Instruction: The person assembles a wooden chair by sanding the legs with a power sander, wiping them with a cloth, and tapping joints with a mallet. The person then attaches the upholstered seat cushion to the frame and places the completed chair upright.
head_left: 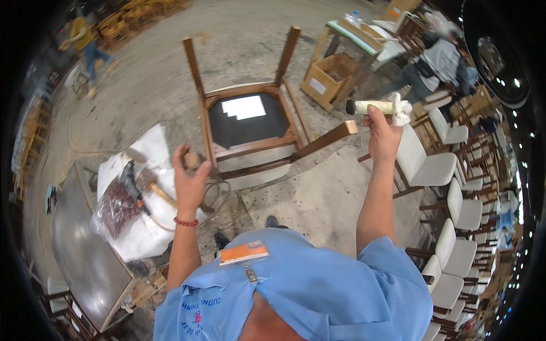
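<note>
An upside-down wooden chair (250, 150) stands on the floor before me, its legs up and the dark underside of its seat showing, with a white sheet (243, 107) on it. My left hand (190, 182) curls its thumb and fingers around the end of the near left chair leg (194, 160). Raised to the right of the chair, my right hand (383, 133) grips a pale, stick-like tool (372, 107). That tool has a black end on the left and bunched white material on the right. The near right chair leg (341, 132) points up between my hands.
On the left, white sheeting (153, 230) holds a hammer (152, 184), a bag of small brown pieces (118, 207) and a dark power tool (129, 179), beside a metal-topped table (85, 244). A cardboard box (330, 79) stands beyond. Rows of pale-seated chairs (435, 169) line the right; people work farther off.
</note>
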A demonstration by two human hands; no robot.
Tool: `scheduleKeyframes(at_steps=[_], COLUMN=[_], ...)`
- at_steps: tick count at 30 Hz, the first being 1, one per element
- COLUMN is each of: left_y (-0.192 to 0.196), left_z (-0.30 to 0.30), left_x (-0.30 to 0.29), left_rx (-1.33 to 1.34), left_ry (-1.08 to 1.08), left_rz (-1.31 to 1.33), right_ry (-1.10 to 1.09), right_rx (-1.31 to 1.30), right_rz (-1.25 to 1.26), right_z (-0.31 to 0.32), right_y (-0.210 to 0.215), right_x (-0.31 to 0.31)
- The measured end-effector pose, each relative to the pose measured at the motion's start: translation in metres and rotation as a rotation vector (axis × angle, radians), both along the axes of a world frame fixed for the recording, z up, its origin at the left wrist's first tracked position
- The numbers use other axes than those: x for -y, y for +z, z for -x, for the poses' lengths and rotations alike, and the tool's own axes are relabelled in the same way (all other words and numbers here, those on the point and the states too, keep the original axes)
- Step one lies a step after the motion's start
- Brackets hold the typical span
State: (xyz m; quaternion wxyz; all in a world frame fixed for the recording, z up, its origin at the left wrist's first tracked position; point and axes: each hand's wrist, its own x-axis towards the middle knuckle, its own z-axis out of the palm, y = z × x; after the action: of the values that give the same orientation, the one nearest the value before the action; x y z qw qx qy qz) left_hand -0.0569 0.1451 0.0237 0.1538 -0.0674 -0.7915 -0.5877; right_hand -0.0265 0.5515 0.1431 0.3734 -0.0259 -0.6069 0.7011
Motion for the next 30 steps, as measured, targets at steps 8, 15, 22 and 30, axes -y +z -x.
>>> scheduleKeyframes(at_steps=[8,15,22,30], left_y=[-0.001,0.002,-0.001,-0.004], left_z=[0.012,0.011,0.013,0.012], left_x=[-0.027,-0.027,-0.025,-0.022], left_rx=[-0.006,-0.026,-0.044,-0.006], left_ry=[0.123,0.141,0.107,0.108], left_rz=[-0.003,0.06,0.056,0.011], right_ry=[-0.257,-0.361,-0.413,-0.33], right_rx=[0.407,0.575,0.71,0.703], right_rz=[-0.558,-0.808,-0.836,-0.811], right_z=[0.014,0.022,0.025,0.034], right_y=[-0.054,-0.029,-0.033,-0.034], right_x=[-0.072,-0.057,-0.065,-0.064])
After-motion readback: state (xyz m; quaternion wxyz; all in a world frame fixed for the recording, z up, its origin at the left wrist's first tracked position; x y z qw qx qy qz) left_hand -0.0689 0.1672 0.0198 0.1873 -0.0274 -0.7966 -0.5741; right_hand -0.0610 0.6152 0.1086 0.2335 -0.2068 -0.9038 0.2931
